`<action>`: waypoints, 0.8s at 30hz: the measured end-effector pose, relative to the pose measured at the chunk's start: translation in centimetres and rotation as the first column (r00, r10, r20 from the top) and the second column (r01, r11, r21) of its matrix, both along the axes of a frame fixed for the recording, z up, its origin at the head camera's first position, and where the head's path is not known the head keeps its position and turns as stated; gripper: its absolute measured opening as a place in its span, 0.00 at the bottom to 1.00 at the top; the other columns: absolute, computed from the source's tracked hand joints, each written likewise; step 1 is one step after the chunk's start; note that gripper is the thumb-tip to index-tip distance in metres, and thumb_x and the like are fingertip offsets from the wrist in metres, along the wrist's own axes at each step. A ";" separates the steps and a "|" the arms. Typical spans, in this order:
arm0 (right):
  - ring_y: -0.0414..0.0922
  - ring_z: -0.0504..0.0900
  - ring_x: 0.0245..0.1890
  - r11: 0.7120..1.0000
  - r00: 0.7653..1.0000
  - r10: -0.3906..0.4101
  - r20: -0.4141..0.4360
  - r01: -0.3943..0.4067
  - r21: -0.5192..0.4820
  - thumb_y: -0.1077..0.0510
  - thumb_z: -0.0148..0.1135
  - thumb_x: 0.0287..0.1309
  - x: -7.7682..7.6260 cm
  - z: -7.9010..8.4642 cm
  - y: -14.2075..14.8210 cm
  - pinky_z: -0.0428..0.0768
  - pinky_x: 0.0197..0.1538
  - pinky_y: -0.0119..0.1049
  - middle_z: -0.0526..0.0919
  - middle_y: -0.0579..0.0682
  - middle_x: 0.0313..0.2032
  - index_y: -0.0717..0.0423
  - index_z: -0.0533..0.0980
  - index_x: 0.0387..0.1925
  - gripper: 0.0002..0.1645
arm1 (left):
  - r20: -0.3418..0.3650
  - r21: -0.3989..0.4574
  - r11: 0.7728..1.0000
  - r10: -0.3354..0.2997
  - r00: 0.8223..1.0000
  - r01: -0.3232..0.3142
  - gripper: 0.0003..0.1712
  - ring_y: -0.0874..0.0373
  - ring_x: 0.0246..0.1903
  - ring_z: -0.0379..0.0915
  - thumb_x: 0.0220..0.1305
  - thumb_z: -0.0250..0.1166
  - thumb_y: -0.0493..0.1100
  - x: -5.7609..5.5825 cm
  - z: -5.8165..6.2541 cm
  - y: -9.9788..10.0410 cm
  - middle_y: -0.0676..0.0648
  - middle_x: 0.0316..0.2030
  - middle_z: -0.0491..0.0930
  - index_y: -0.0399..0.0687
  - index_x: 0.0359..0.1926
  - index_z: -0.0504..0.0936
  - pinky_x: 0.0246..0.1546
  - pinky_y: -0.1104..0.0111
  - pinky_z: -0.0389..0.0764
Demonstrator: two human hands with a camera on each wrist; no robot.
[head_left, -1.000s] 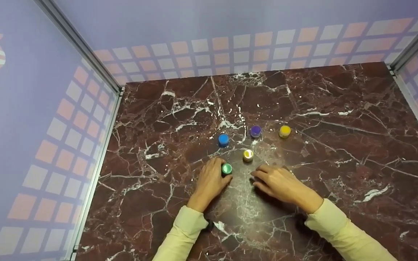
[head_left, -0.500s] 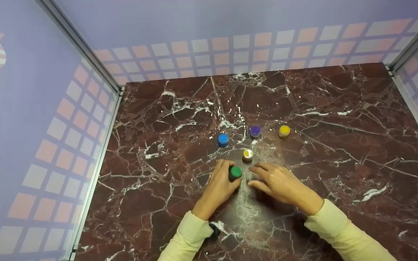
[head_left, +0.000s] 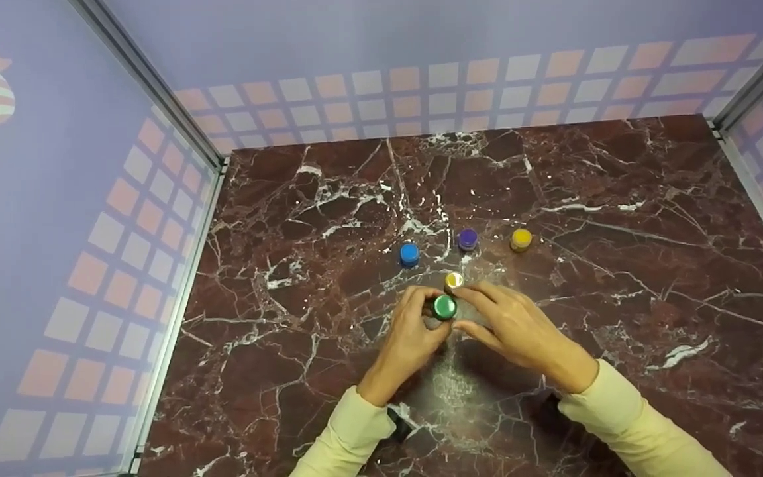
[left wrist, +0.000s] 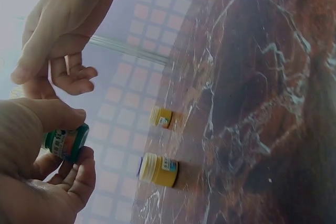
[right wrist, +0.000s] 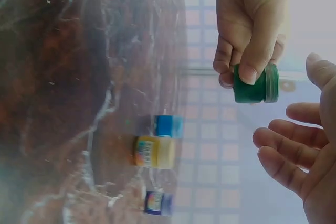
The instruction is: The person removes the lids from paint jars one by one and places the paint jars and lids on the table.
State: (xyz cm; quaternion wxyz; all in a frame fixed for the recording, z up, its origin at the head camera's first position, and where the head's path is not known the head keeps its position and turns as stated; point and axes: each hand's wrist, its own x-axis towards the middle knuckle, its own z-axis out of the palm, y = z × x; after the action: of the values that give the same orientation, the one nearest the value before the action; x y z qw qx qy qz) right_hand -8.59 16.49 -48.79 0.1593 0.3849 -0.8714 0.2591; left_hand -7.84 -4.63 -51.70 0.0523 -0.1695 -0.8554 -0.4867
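A small green paint jar [head_left: 445, 307] is pinched between the thumb and fingers of my left hand [head_left: 414, 331]. Both wrist views show that jar [right wrist: 251, 85] raised off the tabletop, its label facing the left wrist camera. My right hand [head_left: 520, 328] hovers just right of it, thumb and fingers spread and apart from the jar, holding nothing. Right behind the green jar stands a yellow paint jar [head_left: 454, 279] with a shiny lid, partly overlapped by my right fingertips in the head view.
Farther back on the marbled table [head_left: 620, 265] stand a blue jar [head_left: 409, 254], a purple jar [head_left: 467, 238] and a second yellow jar [head_left: 521, 239]. Pale panels with printed squares [head_left: 444, 99] wall in the back and both sides.
My left hand has carried the green jar to the right and up, toward my right hand. The right hand has shifted slightly forward, its fingers spreading. The other jars stay put.
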 end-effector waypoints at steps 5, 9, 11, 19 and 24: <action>0.54 0.85 0.46 1.000 0.999 -0.007 -0.052 0.006 -0.015 0.39 0.55 0.74 -0.3 1.5 0.0 0.85 0.51 0.53 0.83 0.57 0.51 0.61 0.79 0.59 0.32 | -0.017 0.075 0.997 -0.033 0.999 0.034 0.22 0.53 0.45 0.77 0.60 0.77 0.39 0.2 0.6 0.5 0.44 0.47 0.76 0.37 0.51 0.78 0.49 0.65 0.82; 0.50 0.85 0.42 1.000 0.997 0.000 -0.080 -0.002 -0.026 0.40 0.59 0.73 -0.3 2.5 -0.1 0.86 0.47 0.49 0.83 0.53 0.47 0.60 0.81 0.55 0.28 | -0.038 0.096 0.994 -0.046 0.998 0.050 0.22 0.54 0.44 0.77 0.60 0.77 0.38 0.3 0.9 0.9 0.44 0.47 0.76 0.36 0.51 0.78 0.48 0.67 0.83; 0.49 0.84 0.40 1.000 0.996 0.000 -0.094 -0.003 -0.028 0.41 0.62 0.71 -0.2 2.7 -0.2 0.86 0.45 0.47 0.83 0.52 0.46 0.60 0.82 0.54 0.27 | -0.044 0.096 0.994 -0.045 0.998 0.049 0.22 0.54 0.43 0.78 0.60 0.77 0.38 0.4 0.9 1.1 0.44 0.47 0.77 0.36 0.51 0.78 0.47 0.67 0.83; 0.49 0.83 0.35 0.998 0.990 -0.057 -0.129 0.057 -0.007 0.41 0.70 0.63 -0.1 3.2 -0.5 0.86 0.39 0.45 0.84 0.53 0.42 0.60 0.83 0.51 0.28 | -0.063 0.131 0.990 -0.047 0.997 0.055 0.27 0.52 0.42 0.80 0.60 0.77 0.44 0.3 1.1 1.7 0.42 0.46 0.78 0.33 0.52 0.77 0.49 0.67 0.84; 0.47 0.81 0.32 0.998 0.993 -0.062 -0.100 0.061 -0.014 0.45 0.74 0.60 0.1 3.3 -0.6 0.85 0.36 0.43 0.83 0.52 0.40 0.61 0.83 0.51 0.27 | -0.068 0.125 0.991 -0.031 0.997 0.039 0.26 0.53 0.42 0.82 0.58 0.78 0.40 0.4 1.2 2.0 0.43 0.46 0.79 0.35 0.53 0.78 0.48 0.68 0.84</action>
State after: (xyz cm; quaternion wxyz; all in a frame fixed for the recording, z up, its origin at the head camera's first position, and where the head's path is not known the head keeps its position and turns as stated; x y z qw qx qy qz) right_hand -8.52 15.87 -45.51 0.2129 0.3695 -0.8723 0.2393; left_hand -7.46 -2.61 -50.53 0.0825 -0.1968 -0.8175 -0.5349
